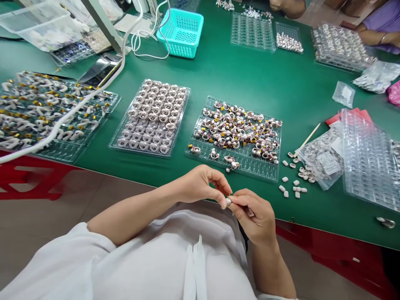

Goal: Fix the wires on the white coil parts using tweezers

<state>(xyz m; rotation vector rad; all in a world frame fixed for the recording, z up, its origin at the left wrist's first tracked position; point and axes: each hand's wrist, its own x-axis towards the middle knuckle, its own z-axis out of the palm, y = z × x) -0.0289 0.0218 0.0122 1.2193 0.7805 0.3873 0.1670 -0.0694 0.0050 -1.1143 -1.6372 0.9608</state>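
Together, the person's left hand [204,183] and right hand [258,214] pinch a small pale piece [228,201] between their fingertips, just off the near edge of the green table [296,87]; its exact shape is mostly hidden by the fingers. Just beyond sits a clear tray [265,171] heaped with wired parts [236,125], and loose pale caps [296,189] lie to the right.

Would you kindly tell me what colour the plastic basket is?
The basket is bright turquoise, as the head view shows.
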